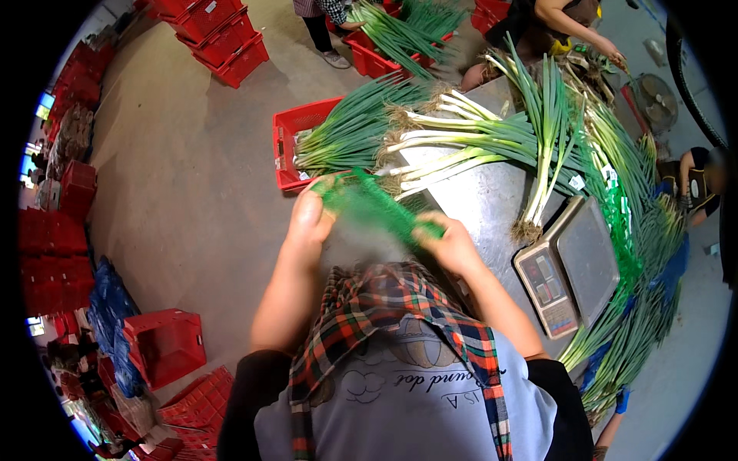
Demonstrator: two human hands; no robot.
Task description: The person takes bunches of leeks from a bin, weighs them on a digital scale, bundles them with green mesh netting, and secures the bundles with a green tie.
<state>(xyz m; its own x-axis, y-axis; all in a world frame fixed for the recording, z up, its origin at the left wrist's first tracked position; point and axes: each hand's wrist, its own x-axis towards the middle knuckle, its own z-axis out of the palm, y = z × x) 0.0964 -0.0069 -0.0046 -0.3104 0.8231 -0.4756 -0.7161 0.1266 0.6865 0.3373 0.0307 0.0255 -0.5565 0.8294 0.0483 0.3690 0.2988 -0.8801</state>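
A strip of green netting point(377, 203), smeared by motion, is stretched between my hands in front of my plaid apron. My left hand point(311, 211) is closed on its left end, beside the red crate point(309, 119) of green onions. Gripping the other end, my right hand point(448, 242) is near the metal table's front edge. Loose green onions point(453, 142) with white stems and roots lie across the metal table point(480, 203), roots mostly toward me. One bunch point(550, 146) crosses them, its roots by the digital scale point(569, 269), whose plate holds nothing.
More green onions point(638, 338) and green netting point(624, 223) are heaped beyond the scale. Stacked red crates point(219, 34) stand at the far left, with another red crate point(165, 346) at lower left beside blue plastic sheeting point(111, 315). Other people work across the table and behind it.
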